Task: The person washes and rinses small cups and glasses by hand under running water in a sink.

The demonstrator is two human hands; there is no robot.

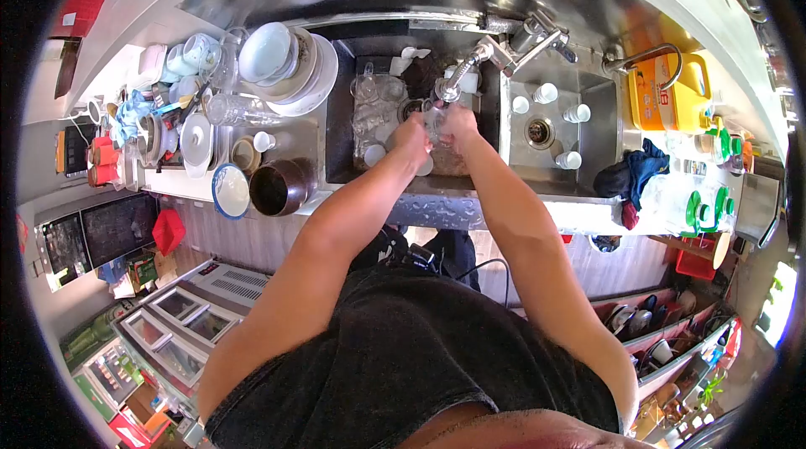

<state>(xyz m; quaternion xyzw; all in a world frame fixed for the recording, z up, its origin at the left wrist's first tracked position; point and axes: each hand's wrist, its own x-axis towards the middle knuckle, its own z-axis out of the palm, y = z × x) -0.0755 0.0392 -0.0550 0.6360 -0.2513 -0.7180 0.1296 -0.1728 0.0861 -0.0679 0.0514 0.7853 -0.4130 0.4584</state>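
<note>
Just below the faucet (pixel 452 90), gripping a clear cup (pixel 435 122) between left hand (pixel 412 133) and right hand (pixel 458 122), over the sink (pixel 339 143).

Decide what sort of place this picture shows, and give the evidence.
It looks like a kitchen, though whether home or commercial is unclear: there is a double metal sink with a tap, and stacked bowls and plates beside it.

Clear cup (pixel 435 121) below the faucet (pixel 448 90)
</note>
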